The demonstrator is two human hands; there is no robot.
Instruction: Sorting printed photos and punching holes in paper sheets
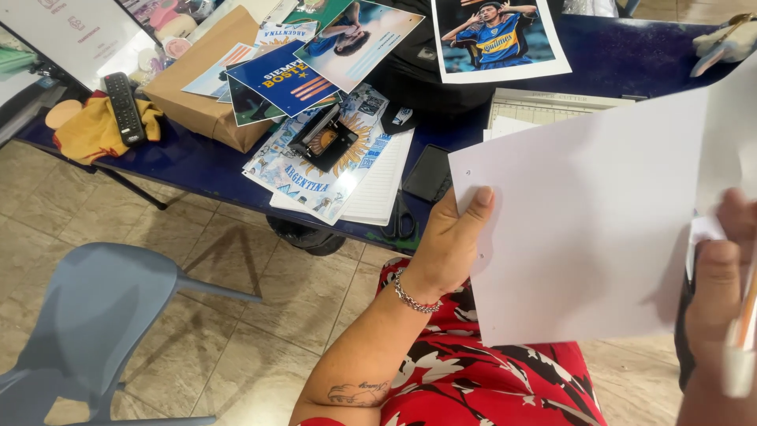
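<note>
right hand (pixel 721 292): blurred, cut by right edge; grip unclear
pencil (pixel 745 315): blurred
scissors (pixel 400 221): half under surface (pixel 189 162) edge
chair (pixel 87 323): cut off

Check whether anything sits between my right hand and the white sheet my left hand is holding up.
Nothing visible does. The left hand grips the white sheet at its left edge; the blurred right hand sits right beside its right edge.

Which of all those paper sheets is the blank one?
The large white sheet held up by the left hand over the lap. The sheets lying on the blue table are printed with colourful pictures.
</note>
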